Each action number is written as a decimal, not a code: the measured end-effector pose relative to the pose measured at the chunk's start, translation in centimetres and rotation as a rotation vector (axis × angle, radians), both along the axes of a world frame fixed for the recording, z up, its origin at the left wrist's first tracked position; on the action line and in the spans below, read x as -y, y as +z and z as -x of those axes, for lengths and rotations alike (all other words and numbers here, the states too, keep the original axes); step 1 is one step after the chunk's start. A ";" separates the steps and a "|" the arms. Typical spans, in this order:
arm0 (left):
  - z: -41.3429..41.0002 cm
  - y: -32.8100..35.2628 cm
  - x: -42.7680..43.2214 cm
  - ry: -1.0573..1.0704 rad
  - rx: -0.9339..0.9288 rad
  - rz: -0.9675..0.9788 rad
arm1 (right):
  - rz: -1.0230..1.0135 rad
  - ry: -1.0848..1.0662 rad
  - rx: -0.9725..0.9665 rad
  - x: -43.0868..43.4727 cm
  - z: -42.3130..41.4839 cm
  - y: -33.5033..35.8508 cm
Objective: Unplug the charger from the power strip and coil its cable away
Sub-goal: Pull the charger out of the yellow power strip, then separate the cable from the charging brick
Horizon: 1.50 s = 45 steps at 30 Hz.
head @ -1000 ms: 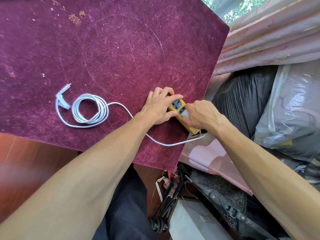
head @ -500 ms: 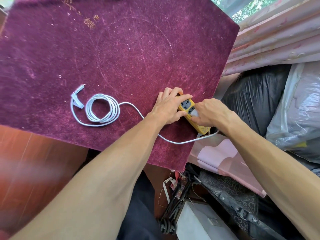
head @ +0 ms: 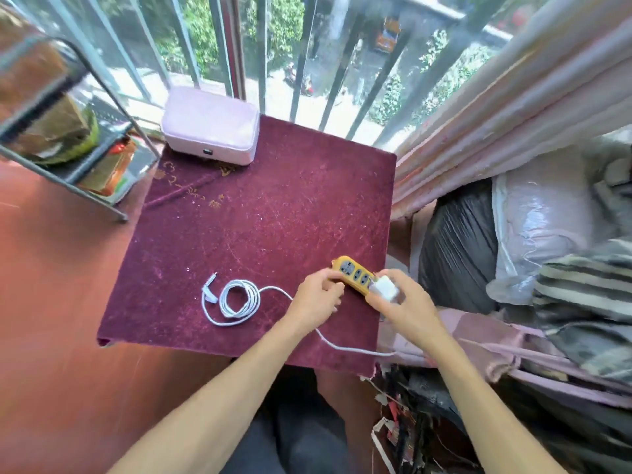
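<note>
Head view: the maroon counter (head: 260,234) spreads beyond both hands. The left hand (head: 316,297) pins the yellow strip (head: 354,273); the right hand (head: 403,302) pinches the white charger (head: 384,288) at the strip's near end, seemingly just pulled free. Coiling comes next: its thin cable (head: 239,299) lies half-looped left of the hands.

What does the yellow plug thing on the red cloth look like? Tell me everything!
The power strip is a short yellow bar that looks like plastic, with dark sockets in a row along its top. It lies flat near the right edge of the maroon cloth, angled across it. The left hand presses on its near side, and the right hand grips a white charger at its right end.
</note>
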State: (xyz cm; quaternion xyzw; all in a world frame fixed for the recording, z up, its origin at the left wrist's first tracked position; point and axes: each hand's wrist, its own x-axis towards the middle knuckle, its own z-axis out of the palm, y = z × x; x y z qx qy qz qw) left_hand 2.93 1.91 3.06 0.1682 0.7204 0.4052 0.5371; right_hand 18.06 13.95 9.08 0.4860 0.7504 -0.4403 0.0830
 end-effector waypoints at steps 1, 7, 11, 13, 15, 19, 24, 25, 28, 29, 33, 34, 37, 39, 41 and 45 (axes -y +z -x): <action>0.1 2.5 1.7 0.013 0.071 0.003 | 0.033 -0.054 -0.075 1.7 -0.3 1.8; -0.5 15.8 9.7 0.151 0.330 -0.026 | 0.113 -0.128 -0.360 9.5 -1.4 10.9; -1.6 20.4 11.6 0.202 0.394 -0.091 | 0.112 -0.090 -0.493 12.1 -1.6 13.5; -2.3 21.7 11.8 0.189 0.347 -0.117 | 0.041 0.000 -0.525 12.6 -1.6 14.5; -2.8 22.5 11.9 0.150 0.254 -0.158 | -0.032 0.098 -0.549 12.8 -1.6 15.5; -3.4 23.7 11.9 0.095 0.113 -0.257 | -0.131 0.129 -0.597 12.7 -1.7 16.7; -2.9 24.8 11.8 0.152 0.100 -0.394 | -0.090 0.087 -0.571 11.4 -2.5 17.8; -2.7 25.0 11.9 0.155 0.104 -0.416 | -0.042 0.068 -0.569 11.1 -2.6 18.0; -2.0 25.4 12.4 0.057 0.111 -0.465 | 0.068 0.116 -0.518 9.9 -2.9 18.1; -1.8 25.5 12.6 0.013 0.106 -0.478 | 0.099 0.160 -0.500 9.6 -2.9 18.1; -1.4 25.5 12.6 -0.008 0.155 -0.476 | 0.038 0.237 -0.499 9.5 -2.7 18.1; -1.4 25.5 12.5 0.005 0.148 -0.471 | 0.006 0.238 -0.500 9.6 -2.7 17.9; -1.5 25.5 12.2 0.047 0.067 -0.445 | -0.056 0.243 -0.479 10.0 -2.4 17.5; -1.4 25.3 12.0 0.106 0.077 -0.430 | -0.066 0.253 -0.473 10.1 -2.2 17.4; -1.4 25.1 12.0 0.149 0.119 -0.428 | -0.076 0.293 -0.474 10.2 -2.2 17.3; -1.7 24.7 12.8 0.184 0.139 -0.415 | -0.106 0.332 -0.495 10.6 -2.3 17.3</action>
